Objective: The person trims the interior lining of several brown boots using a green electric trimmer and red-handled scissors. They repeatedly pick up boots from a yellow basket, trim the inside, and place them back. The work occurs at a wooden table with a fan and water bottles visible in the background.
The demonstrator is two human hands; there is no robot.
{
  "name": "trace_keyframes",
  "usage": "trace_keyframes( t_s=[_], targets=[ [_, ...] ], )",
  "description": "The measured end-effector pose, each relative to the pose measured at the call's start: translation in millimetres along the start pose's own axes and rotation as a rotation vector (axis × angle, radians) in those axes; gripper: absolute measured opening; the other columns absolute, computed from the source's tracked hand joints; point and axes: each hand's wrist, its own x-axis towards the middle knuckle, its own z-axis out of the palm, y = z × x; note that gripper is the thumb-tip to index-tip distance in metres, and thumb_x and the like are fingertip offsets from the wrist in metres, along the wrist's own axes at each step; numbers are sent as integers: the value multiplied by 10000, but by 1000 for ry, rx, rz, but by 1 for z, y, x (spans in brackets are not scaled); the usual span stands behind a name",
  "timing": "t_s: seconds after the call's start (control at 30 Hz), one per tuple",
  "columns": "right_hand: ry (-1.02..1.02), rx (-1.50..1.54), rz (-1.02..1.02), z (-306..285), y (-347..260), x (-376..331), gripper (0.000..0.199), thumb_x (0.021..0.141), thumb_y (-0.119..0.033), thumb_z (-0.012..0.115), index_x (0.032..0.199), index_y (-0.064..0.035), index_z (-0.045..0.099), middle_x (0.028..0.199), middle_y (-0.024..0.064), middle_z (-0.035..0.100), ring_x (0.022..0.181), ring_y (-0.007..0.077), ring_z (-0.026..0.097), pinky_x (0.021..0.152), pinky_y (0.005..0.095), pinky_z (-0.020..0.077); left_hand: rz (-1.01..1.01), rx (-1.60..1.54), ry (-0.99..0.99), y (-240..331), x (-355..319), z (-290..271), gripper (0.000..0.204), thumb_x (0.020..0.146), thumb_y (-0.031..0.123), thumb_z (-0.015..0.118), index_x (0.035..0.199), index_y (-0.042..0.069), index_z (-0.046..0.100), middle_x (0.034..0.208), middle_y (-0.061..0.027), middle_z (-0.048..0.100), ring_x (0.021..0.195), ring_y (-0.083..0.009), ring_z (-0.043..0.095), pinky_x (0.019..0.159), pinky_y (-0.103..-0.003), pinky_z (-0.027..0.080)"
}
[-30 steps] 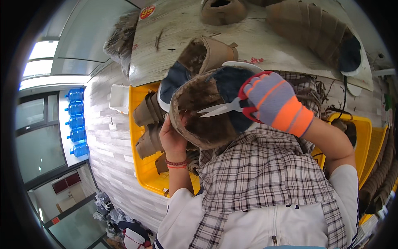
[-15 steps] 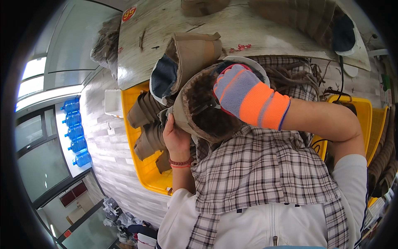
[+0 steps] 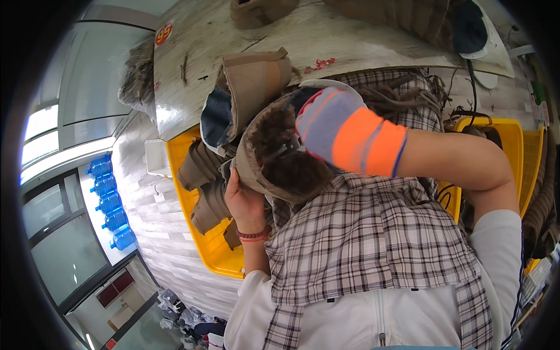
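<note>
A tan, fur-lined boot upper rests on my lap, its opening toward me and dark brown fur showing inside. My bare left hand grips its left outer side, fingers partly hidden behind it. My right hand, in a grey and orange glove, is closed over the opening. From that fist a small metal tool points left into the fur; it is blurred, its handle is hidden, and its kind cannot be made out. Another tan boot upper, with a dark blue and white end, leans just beyond.
A yellow crate with several tan uppers stands at my left. More yellow crates are at the right. The worn table ahead carries a row of uppers. Blue water bottles line the far left.
The gloved right hand has shifted slightly at the opening, and the tool in it has moved within the fur. My left hand keeps its hold. The whole view has turned a little.
</note>
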Motion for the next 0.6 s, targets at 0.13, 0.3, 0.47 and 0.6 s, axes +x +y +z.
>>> trace_keyframes(
  t_s=[0.13, 0.3, 0.47, 0.6],
  targets=[
    [292, 157, 78, 15, 27, -23, 273, 642, -307, 721, 843, -130, 669, 776, 29, 642, 764, 223, 610, 658, 326, 477, 6, -24, -23, 1, -1, -1, 416, 956, 224, 390, 1283, -32, 415, 1300, -237, 434, 1249, -366, 373, 1088, -470, 231],
    [113, 272, 63, 36, 21, -31, 303, 651, -345, 724, 861, -136, 659, 780, 49, 624, 755, 221, 599, 661, 328, 468, -17, -8, -50, 1, -1, 6, 426, 950, 221, 398, 1292, -33, 408, 1313, -160, 463, 1224, -316, 425, 1059, -457, 281],
    [8, 190, 50, 39, 12, -24, 319, 681, -351, 716, 858, -97, 637, 788, 83, 606, 748, 230, 586, 668, 337, 463, -39, -49, -78, 0, 3, -1, 437, 950, 224, 401, 1304, -32, 394, 1329, -163, 446, 1242, -328, 404, 1068, -461, 265],
    [-58, 182, 60, 38, 10, -20, 336, 680, -367, 716, 841, -84, 636, 782, 79, 610, 759, 224, 592, 663, 337, 465, -55, -64, -101, -1, 4, -3, 441, 949, 220, 400, 1313, -28, 383, 1345, -163, 427, 1253, -332, 388, 1070, -466, 263]
  ],
)
